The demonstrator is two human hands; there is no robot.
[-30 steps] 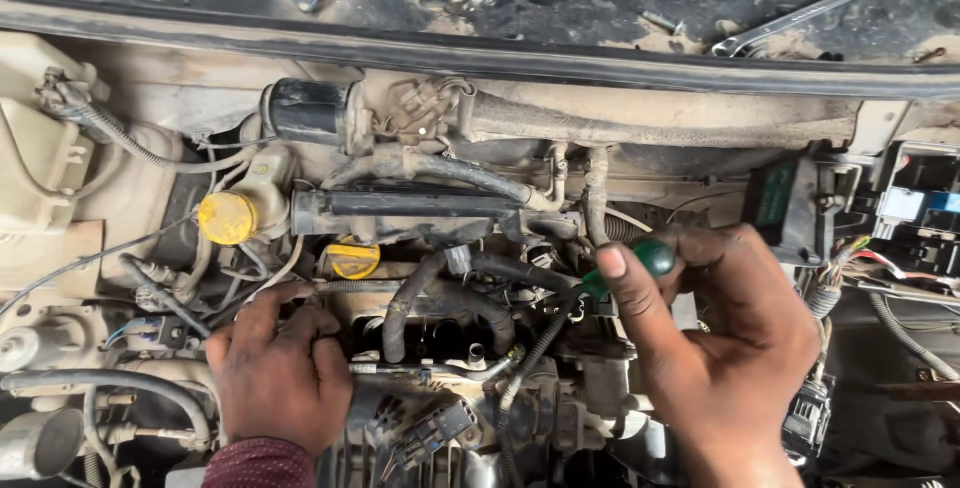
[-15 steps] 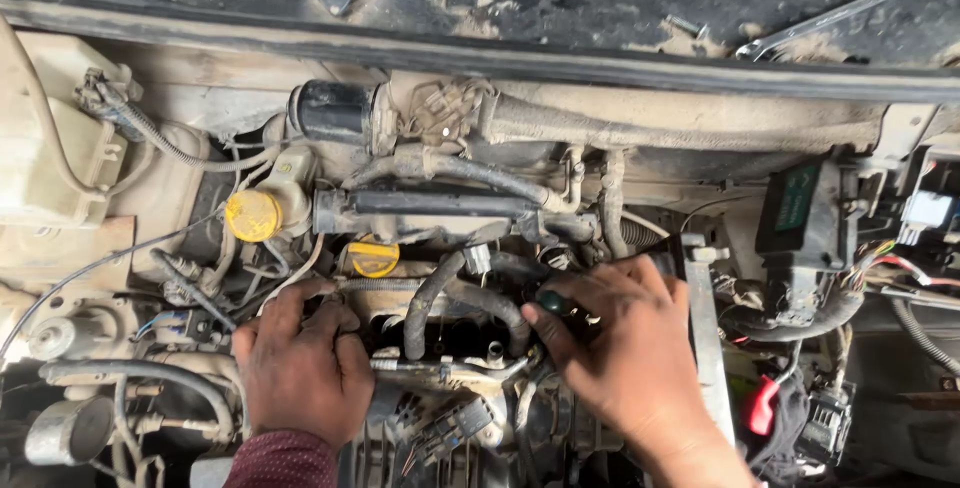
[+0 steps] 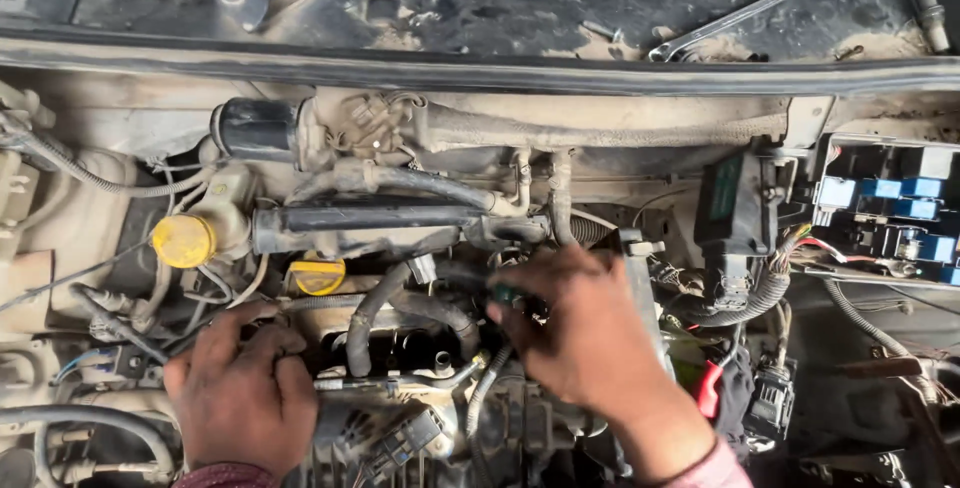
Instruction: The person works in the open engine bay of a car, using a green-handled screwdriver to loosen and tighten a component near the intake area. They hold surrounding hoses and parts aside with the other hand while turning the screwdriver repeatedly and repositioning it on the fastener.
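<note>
Engine (image 3: 400, 348): heavy, fixed, greasy; left hand (image 3: 240, 388) is resting flat and open on its top.
Green-handled tool (image 3: 507, 295): light, stiff, likely slippery; right hand (image 3: 585, 338) is closing round its handle, the best hold, beside the black hose (image 3: 365, 323).

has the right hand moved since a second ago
Yes. The right hand has shifted left toward the yellow oil cap, away from the grey box with the green label it was near earlier.

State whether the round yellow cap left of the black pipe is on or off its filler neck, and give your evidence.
On. The yellow cap sits squarely over the end of its pale reservoir neck, with no opening showing.
</note>
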